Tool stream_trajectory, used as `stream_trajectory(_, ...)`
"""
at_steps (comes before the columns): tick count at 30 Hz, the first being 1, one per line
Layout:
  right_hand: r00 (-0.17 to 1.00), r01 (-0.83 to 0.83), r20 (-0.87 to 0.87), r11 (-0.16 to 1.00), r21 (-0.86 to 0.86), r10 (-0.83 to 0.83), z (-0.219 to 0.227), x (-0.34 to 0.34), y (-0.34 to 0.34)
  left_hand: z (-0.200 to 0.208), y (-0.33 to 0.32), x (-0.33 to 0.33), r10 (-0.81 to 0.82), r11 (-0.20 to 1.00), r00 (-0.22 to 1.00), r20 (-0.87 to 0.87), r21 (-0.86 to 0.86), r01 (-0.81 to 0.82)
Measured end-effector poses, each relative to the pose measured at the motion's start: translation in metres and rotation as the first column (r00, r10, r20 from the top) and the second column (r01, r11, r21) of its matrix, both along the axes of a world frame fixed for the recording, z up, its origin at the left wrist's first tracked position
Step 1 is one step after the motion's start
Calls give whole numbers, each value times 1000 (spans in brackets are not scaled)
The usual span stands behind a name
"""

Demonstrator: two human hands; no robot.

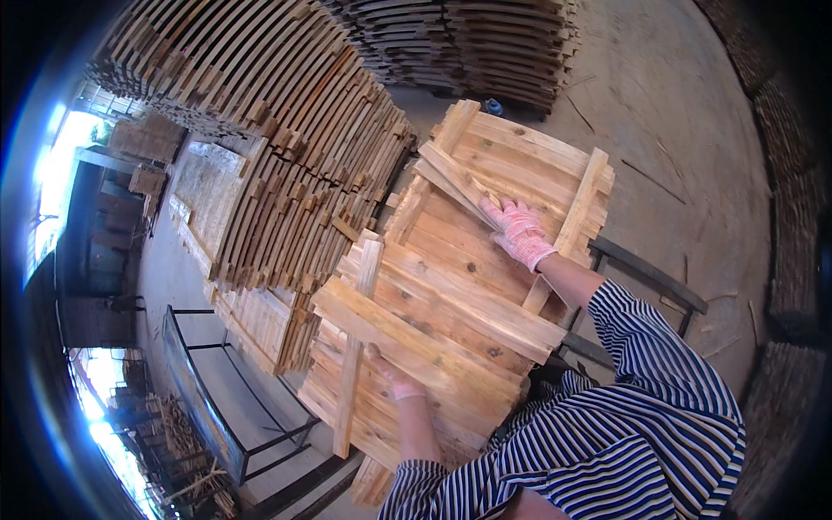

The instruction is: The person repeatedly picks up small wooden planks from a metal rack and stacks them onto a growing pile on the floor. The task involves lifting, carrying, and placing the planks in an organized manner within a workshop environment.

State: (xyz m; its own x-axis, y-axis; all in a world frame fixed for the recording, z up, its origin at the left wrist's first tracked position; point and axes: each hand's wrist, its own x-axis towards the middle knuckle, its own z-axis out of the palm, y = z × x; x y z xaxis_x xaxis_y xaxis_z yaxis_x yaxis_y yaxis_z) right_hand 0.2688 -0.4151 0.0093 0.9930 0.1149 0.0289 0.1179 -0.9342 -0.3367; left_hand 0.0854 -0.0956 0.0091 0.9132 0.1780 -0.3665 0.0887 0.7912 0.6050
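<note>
In front of me, pale wooden planks form slatted panels (459, 299) with narrow crosswise battens (347, 390). My right hand (523, 234), in a pink-and-white knitted glove, grips the near end of a loose narrow plank (452, 178) slanting over the far panel. Nearer my body, my left hand (399, 380) is at the lower edge of a wide board (416, 340) lying across the near batten. Its thumb shows against that board, and the other fingers are mostly hidden. Both striped sleeves reach in from the lower right.
Tall stacks of slatted wooden panels (303, 156) stand at the left, with another stack (459, 43) at the far side. Dark metal frames (204, 390) are at lower left, and a metal rail (650, 273) sticks out at right. Wood scraps (654, 180) litter the concrete floor.
</note>
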Motion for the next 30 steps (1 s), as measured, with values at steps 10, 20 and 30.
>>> stream_trajectory(10, 887, -385, -95, 839, 385, 451, -8, -21, 52, -31, 18, -2, 27, 1000, 1000, 5, 6, -27)
stream_trajectory(20, 824, -190, -287, 716, 672, 488, 39, -116, 111, 45, -52, 41, 126, 980, 990, -65, 162, -114)
stream_trajectory(30, 815, -142, -336, 725, 673, 472, 95, -73, 53, 51, -59, 49, -125, 989, 986, -108, 65, 132)
